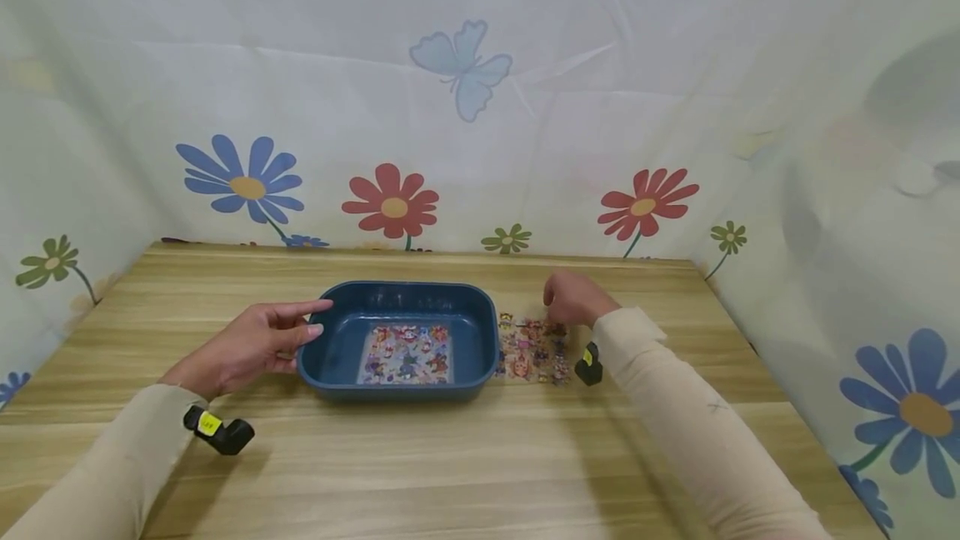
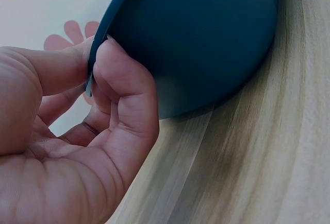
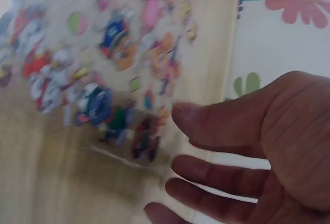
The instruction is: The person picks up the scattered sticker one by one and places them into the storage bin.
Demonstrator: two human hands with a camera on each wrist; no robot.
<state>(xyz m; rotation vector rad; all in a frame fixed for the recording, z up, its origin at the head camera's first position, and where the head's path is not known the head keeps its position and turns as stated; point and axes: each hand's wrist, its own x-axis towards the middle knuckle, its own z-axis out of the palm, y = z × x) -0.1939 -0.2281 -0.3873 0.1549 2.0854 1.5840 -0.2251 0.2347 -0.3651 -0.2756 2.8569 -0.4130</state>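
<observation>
A dark blue rectangular basin (image 1: 405, 392) with rounded corners stands on the table, a clear sheet of colourful cartoon stickers (image 1: 407, 354) lying flat on its bottom. My left hand (image 1: 251, 348) grips the basin's left end, thumb and fingers on either side of the rim (image 2: 98, 38). Beside the basin's right wall is a second clear sticker sheet (image 1: 528, 352). My right hand (image 1: 573, 298) pinches that sheet at its far right corner, thumb against the edge. In the right wrist view the sheet (image 3: 121, 44) is blurred, with a shadow under its near edge.
The wood-grain table (image 1: 450, 473) ends at a pale cloth backdrop (image 1: 315, 90) printed with flowers and a butterfly, which also hangs along both sides. A small black device (image 1: 217, 429) is strapped to the left wrist and another (image 1: 589, 363) to the right.
</observation>
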